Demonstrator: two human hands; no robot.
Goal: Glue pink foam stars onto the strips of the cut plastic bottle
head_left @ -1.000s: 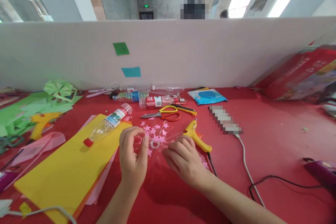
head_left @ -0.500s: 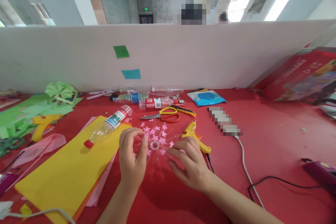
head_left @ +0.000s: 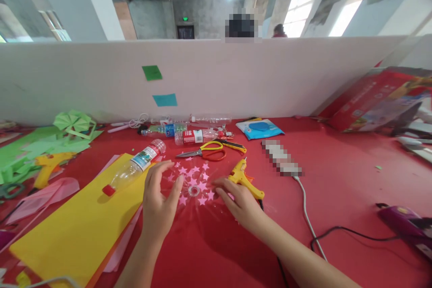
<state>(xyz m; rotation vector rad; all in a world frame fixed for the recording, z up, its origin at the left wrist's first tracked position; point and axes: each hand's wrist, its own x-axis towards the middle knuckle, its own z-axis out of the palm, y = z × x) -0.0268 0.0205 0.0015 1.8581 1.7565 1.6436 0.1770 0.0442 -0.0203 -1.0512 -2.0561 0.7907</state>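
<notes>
A clear cut plastic bottle piece (head_left: 194, 190) lies splayed on the red table, its ring-shaped neck in the middle and several pink stars (head_left: 202, 186) spread around it. At its left edge, my left hand (head_left: 160, 198) is open, with thumb and fingers curved apart. My right hand (head_left: 241, 198) lies at the right edge, fingers loosely spread and pointing at the stars. Whether either hand touches the clear strips I cannot tell. Just beyond the right hand rests a yellow glue gun (head_left: 245, 180). Behind the stars are scissors (head_left: 202, 150) with yellow and red handles.
A clear bottle (head_left: 130, 171) with a red cap lies on yellow sheets (head_left: 77, 220) at left. Further back are more bottles (head_left: 195, 137), a cutter knife (head_left: 234, 146) and a blue-white wipes pack (head_left: 259, 128). A white cable (head_left: 304, 207) crosses the right side.
The view has shifted slightly, so the table things sit a little lower and further left. My right hand has changed its pose, its fingers now lower and more bunched beside the stars.
</notes>
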